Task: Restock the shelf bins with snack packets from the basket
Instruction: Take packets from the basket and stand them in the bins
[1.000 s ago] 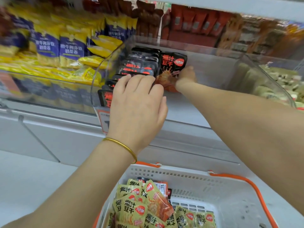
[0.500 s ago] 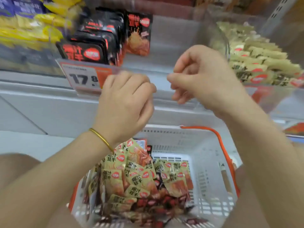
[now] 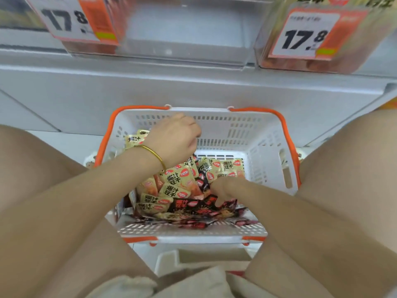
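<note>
A white basket (image 3: 260,134) with orange handles sits on the floor between my knees. It holds several yellow snack packets (image 3: 174,180) on top of several black snack packets (image 3: 186,204). My left hand (image 3: 174,140), with a gold bangle at the wrist, hovers over the basket's far left side; its fingers are loosely curled and hold nothing. My right hand (image 3: 222,190) is down in the pile, fingers curled into the black packets, fingertips hidden. A clear shelf bin (image 3: 184,33) hangs above, its front part bare.
Two price tags reading 17.8 hang on the bin fronts, one at the left (image 3: 75,20) and one at the right (image 3: 305,36). A white shelf front (image 3: 193,87) runs behind the basket. My bare knees (image 3: 32,160) flank it.
My view dropped from the shelf bins to the basket. Both hands came down from the bin; my right hand went into the packet pile and my left now hovers over the basket.
</note>
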`<state>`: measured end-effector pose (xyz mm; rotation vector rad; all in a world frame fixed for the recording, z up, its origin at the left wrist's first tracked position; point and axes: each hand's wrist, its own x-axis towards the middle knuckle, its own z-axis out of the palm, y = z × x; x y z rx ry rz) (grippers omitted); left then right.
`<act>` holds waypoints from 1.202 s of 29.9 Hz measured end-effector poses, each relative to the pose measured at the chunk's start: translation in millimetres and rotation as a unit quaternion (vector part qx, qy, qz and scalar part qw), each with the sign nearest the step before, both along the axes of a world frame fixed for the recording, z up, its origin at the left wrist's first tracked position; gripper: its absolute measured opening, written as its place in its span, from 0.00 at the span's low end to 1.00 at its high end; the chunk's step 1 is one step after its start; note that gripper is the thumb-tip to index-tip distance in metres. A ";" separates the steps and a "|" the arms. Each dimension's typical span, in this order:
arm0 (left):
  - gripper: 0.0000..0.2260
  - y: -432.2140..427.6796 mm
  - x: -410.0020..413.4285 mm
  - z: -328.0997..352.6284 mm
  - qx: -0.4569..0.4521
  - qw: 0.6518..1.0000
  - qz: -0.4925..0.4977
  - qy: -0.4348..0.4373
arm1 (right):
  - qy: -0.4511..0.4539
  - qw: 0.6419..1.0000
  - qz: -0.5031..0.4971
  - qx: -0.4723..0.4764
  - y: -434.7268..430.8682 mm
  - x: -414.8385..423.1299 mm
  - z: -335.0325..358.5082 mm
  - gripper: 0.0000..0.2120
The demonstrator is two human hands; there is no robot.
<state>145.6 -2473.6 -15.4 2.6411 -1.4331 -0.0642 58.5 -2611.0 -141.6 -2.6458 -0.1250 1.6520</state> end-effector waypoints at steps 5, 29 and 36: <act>0.12 -1.1 4.8 -4.1 0.012 1.000 0.005 0.019 | -0.020 0.999 0.026 0.028 3.5 0.8 1.6 0.18; 0.11 5.8 36.2 70.0 -0.311 0.835 0.215 0.399 | -0.157 0.629 -0.509 0.567 -24.1 51.7 189.7 0.16; 0.06 25.1 79.3 163.1 -0.475 0.850 0.214 0.078 | -0.351 0.609 -0.440 0.558 -1.4 99.5 306.4 0.03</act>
